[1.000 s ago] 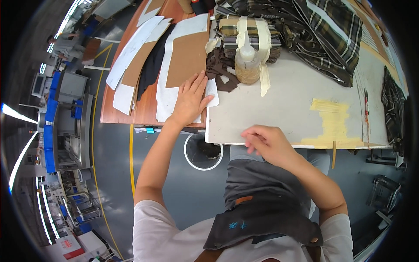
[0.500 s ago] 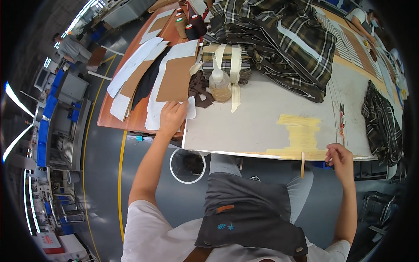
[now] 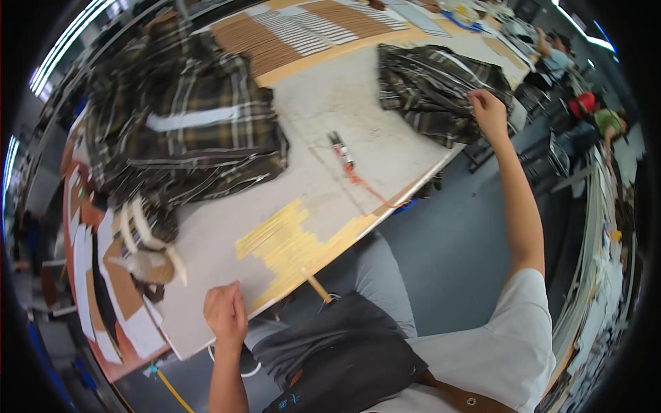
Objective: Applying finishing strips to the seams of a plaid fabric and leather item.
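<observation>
At the table's far right, my right hand (image 3: pixel 489 113) pinches the near part of a crumpled plaid fabric bundle (image 3: pixel 423 82). My left hand (image 3: pixel 226 310) is at the near edge of the grey work surface (image 3: pixel 193 310), fingers curled; what they hold, if anything, is hidden. A larger plaid pile (image 3: pixel 193 141) lies at the back left. Near my left hand stand a plastic bottle (image 3: pixel 151 267) of brown contents and a cloth roll wrapped in cream strips (image 3: pixel 138 227). A small tool with an orange cord (image 3: pixel 344 155) lies mid-surface, beside yellow tape (image 3: pixel 275 241).
Paper and card pieces (image 3: pixel 124 296) lie on the wooden top at left. Striped brown-and-white pieces (image 3: pixel 296 31) cover the far side. A wooden strip (image 3: pixel 317 286) juts from the front edge. Co-workers (image 3: pixel 554 58) (image 3: pixel 606 124) are at the upper right, past chairs.
The view has swung right. My right hand has reached up and right onto the plaid bundle. My left hand has left the paper pieces and curled near the table edge.
</observation>
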`<state>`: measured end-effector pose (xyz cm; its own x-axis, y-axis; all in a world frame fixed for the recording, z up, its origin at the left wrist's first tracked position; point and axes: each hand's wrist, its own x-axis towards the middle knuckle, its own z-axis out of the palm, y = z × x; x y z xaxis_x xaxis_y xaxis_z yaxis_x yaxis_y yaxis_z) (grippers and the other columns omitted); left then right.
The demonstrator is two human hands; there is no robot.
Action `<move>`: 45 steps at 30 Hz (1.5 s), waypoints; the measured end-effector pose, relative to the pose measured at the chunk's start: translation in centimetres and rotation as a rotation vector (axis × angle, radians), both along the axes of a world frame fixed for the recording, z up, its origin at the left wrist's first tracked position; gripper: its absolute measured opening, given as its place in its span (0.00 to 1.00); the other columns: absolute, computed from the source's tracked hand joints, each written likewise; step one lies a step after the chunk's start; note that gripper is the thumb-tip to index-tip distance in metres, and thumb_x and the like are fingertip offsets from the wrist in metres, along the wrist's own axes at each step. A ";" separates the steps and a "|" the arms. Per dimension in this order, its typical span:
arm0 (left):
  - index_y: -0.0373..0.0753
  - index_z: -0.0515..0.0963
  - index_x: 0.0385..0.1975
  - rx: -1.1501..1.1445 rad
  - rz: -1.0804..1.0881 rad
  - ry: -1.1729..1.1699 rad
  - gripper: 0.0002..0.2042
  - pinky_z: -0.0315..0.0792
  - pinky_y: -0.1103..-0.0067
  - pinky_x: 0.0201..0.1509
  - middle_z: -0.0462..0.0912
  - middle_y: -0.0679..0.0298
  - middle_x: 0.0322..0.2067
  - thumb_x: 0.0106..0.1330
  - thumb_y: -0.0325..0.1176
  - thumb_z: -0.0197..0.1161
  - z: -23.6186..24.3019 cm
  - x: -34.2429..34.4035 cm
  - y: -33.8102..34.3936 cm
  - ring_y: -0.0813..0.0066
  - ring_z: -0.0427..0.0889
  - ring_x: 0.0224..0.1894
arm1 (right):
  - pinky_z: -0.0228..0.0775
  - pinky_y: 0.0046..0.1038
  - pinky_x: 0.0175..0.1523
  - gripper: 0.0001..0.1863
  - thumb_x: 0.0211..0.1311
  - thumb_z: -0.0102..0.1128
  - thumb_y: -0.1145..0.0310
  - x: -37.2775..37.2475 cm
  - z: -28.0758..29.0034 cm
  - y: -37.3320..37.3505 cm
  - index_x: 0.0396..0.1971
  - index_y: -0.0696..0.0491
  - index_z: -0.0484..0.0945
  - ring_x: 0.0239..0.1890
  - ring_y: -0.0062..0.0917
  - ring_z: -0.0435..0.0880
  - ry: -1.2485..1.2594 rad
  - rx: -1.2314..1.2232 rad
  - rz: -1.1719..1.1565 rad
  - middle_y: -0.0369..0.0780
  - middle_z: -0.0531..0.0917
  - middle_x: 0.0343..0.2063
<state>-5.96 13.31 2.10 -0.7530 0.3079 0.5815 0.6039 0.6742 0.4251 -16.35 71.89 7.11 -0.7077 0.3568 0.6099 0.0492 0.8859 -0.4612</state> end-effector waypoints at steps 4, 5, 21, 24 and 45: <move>0.32 0.75 0.29 0.100 -0.167 -0.110 0.11 0.67 0.73 0.26 0.75 0.59 0.19 0.44 0.14 0.57 -0.5 0.2 6.3 0.63 0.74 0.21 | 0.70 0.30 0.35 0.08 0.50 0.55 0.67 -0.9 2.5 3.7 0.29 0.54 0.79 0.30 0.33 0.79 0.009 0.166 -0.168 0.42 0.80 0.26; 0.32 0.75 0.29 0.102 -0.171 -0.104 0.11 0.67 0.73 0.26 0.75 0.59 0.19 0.44 0.14 0.57 -0.6 0.2 7.2 0.63 0.74 0.21 | 0.69 0.32 0.35 0.08 0.50 0.56 0.67 -1.6 2.8 4.5 0.28 0.54 0.79 0.31 0.33 0.79 -0.014 0.252 -0.179 0.41 0.79 0.27; 0.33 0.75 0.30 0.053 -0.087 -0.176 0.10 0.67 0.79 0.23 0.75 0.62 0.15 0.49 0.14 0.54 0.8 0.3 7.5 0.70 0.75 0.18 | 0.70 0.39 0.34 0.12 0.59 0.47 0.61 -7.9 8.9 8.7 0.29 0.54 0.74 0.29 0.42 0.78 0.278 0.616 -0.516 0.44 0.79 0.27; 0.32 0.75 0.31 0.109 -0.110 -0.184 0.09 0.67 0.80 0.23 0.75 0.62 0.14 0.50 0.15 0.54 2.3 -0.1 9.0 0.70 0.75 0.18 | 0.68 0.35 0.34 0.10 0.59 0.49 0.65 -2.3 14.9 1.7 0.31 0.57 0.75 0.30 0.42 0.77 0.295 0.564 -0.280 0.46 0.79 0.28; 0.32 0.71 0.40 0.318 -0.807 -0.385 0.12 0.68 0.70 0.34 0.72 0.55 0.29 0.57 0.27 0.55 5.5 5.2 10.6 0.58 0.74 0.34 | 0.66 0.29 0.43 0.22 0.33 0.66 0.75 18.7 5.9 -29.0 0.36 0.58 0.75 0.38 0.37 0.75 -0.337 -0.122 1.072 0.45 0.77 0.34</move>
<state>-0.79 23.88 7.58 -0.5393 0.6892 0.4839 0.6174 -0.0672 0.7838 2.40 42.91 13.05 -0.8063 -0.4890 0.3327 -0.5709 0.4962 -0.6541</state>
